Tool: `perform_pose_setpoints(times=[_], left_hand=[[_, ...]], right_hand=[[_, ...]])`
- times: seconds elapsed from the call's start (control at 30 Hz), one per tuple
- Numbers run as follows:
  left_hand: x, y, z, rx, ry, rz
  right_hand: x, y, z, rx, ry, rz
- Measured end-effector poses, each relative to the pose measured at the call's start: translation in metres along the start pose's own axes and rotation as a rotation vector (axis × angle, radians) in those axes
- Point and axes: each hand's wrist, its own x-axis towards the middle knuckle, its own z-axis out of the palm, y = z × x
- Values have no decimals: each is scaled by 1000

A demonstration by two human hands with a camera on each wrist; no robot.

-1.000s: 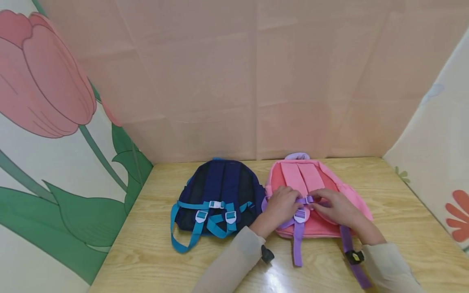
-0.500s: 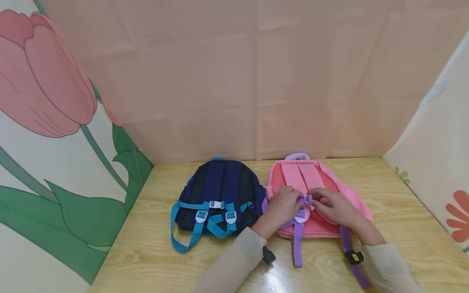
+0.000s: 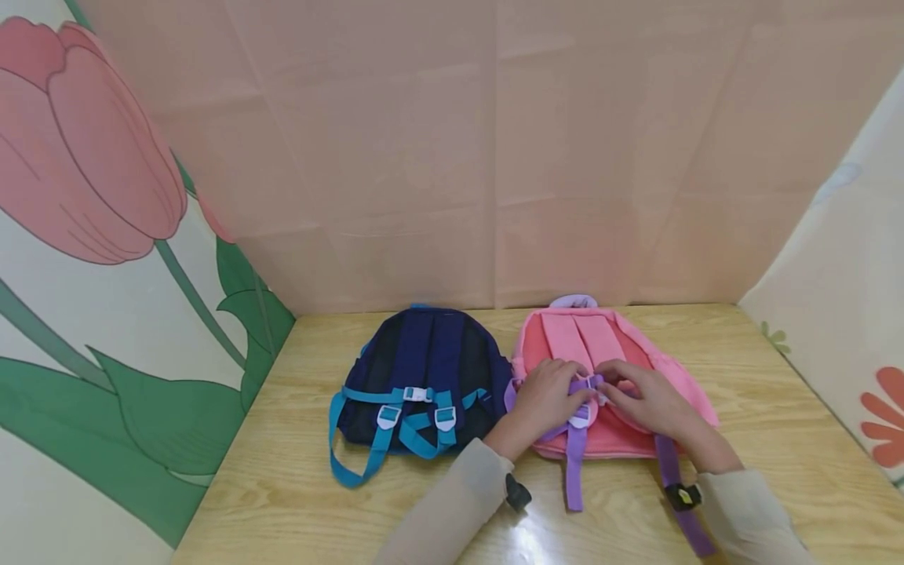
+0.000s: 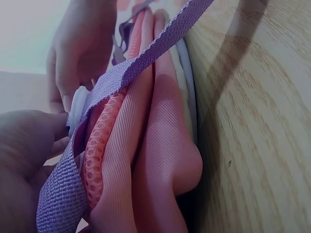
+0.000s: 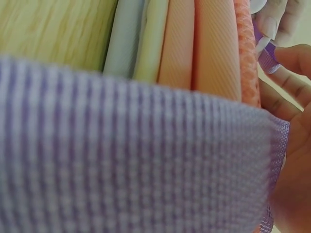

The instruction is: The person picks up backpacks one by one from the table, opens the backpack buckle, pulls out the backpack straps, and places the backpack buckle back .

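A pink backpack (image 3: 678,384) lies on the table with its strap side up. Across it runs a purple chest strap (image 3: 581,385) with a small slider, and my left hand (image 3: 547,396) pinches the strap on the left. My right hand (image 3: 653,400) pinches its other end near the slider; thumb and fingers meet at the purple webbing (image 5: 269,60) in the right wrist view. Just below sits a white strap buckle (image 3: 581,416), from which a purple strap tail (image 3: 574,471) hangs over the front. Fingers partly cover the chest strap's ends.
Left of the pink bag, a navy backpack (image 3: 431,345) with blue straps (image 3: 377,455) lies close against it. Another purple strap (image 3: 688,522) trails under my right wrist toward the table's (image 3: 275,471) front. A pink cloth backdrop (image 3: 487,157) stands behind.
Both hands stay at the chest strap and shift only slightly. The slider and webbing between the fingers have moved a little, and the hanging strap tail has risen very slightly.
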Motion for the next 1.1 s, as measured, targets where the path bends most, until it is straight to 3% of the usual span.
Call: perform_pose_setpoints(times=[0.83,1.1], left_hand=[[1,1,3,0,15,-16],[2,2,3,-10,-4,-31]], right_hand=[[-3,1,1,34,-8,66],[0,-4,0,53,-7,38]])
